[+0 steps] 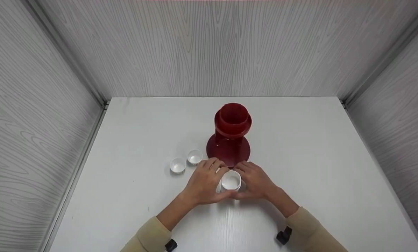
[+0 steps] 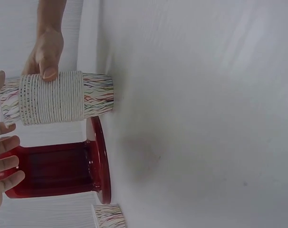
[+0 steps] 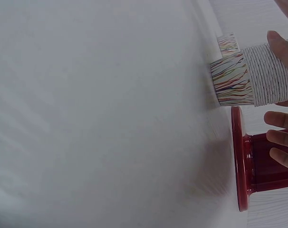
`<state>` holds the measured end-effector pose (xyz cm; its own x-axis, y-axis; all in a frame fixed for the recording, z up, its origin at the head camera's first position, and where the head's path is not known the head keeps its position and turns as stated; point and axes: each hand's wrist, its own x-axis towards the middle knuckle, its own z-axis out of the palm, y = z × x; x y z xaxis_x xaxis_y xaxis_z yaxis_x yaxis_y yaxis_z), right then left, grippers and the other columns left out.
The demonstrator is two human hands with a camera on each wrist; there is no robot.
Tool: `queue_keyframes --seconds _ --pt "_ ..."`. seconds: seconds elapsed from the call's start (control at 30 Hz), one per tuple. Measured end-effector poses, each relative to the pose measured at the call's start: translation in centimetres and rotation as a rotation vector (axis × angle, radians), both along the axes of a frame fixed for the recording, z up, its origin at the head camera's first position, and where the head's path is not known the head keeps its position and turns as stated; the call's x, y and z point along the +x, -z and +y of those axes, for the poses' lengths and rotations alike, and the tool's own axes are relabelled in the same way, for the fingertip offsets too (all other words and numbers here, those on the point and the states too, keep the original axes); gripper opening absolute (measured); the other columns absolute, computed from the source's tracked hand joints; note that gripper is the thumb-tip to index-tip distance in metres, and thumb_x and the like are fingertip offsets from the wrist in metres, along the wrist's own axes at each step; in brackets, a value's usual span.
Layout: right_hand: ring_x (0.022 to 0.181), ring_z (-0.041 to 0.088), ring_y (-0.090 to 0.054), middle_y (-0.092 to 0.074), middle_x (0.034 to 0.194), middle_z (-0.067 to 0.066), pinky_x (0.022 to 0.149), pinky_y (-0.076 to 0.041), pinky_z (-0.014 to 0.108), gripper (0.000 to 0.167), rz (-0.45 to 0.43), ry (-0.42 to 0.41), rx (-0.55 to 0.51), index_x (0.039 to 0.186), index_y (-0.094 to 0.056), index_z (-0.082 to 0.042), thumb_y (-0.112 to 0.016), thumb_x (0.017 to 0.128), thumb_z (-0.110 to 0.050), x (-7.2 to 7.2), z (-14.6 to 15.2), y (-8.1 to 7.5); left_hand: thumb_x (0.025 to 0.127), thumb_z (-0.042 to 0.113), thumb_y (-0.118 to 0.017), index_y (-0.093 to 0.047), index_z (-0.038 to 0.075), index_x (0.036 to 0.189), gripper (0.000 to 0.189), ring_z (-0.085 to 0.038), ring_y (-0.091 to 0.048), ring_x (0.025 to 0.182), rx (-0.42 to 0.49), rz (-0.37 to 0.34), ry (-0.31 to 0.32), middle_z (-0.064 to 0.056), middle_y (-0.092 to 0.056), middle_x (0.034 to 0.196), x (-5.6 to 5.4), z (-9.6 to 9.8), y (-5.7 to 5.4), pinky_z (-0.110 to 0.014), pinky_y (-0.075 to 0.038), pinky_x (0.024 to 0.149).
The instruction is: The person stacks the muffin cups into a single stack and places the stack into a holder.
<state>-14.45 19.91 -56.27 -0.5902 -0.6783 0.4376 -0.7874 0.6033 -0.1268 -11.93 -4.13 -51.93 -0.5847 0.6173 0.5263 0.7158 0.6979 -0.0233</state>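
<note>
A tall stack of white paper cups, printed with coloured wavy lines, stands upright between my two hands. One cup rises above the packed rims, its mouth facing up. Thumb and index finger of my left hand curl round that upper cup; the other fingers spread beyond it in the left wrist view. My right hand grips the rims lower down with its thumb against them, the remaining fingers loosely extended. Right behind the stack is a red stand with a cup-like top and round base.
Two single paper cups, a nearer one and a farther one, stand upright on the white table left of the stand. Wood-grain panels enclose the table at the back and both sides.
</note>
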Motion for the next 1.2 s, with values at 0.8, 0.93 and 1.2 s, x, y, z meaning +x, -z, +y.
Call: queue_keyframes --seconds 0.8,0.93,1.2 --pt "0.101 0.015 -0.066 -0.072 0.108 -0.002 0.088 -0.059 0.033 0.065 0.022 -0.008 -0.009 0.113 -0.071 -0.016 -0.077 0.078 -0.070 0.0 0.0 0.1 0.089 0.074 -0.064 -0.070 0.018 0.120 0.064 -0.018 -0.061 0.113 -0.004 -0.075 -0.008 0.002 -0.068 0.118 -0.2 0.3 1.3 -0.035 -0.054 0.092" --pt "0.100 0.016 -0.066 -0.072 0.107 -0.002 0.087 -0.059 0.033 0.063 0.018 -0.014 -0.008 0.111 -0.071 -0.016 -0.076 0.079 -0.070 -0.1 0.0 0.1 0.089 0.073 -0.064 -0.070 0.018 0.121 0.064 -0.018 -0.061 0.113 0.008 -0.073 -0.002 0.001 -0.068 0.118 -0.2 0.3 1.6 -0.035 -0.054 0.093" --pt "0.099 0.015 -0.065 -0.072 0.107 -0.002 0.087 -0.059 0.033 0.065 0.020 -0.012 0.005 0.111 -0.070 -0.015 -0.071 0.082 -0.073 -0.1 0.1 0.2 0.091 0.073 -0.062 -0.070 0.018 0.123 0.065 -0.018 -0.061 0.114 0.008 -0.094 0.004 0.001 -0.069 0.119 -0.1 0.4 1.8 -0.035 -0.054 0.093"
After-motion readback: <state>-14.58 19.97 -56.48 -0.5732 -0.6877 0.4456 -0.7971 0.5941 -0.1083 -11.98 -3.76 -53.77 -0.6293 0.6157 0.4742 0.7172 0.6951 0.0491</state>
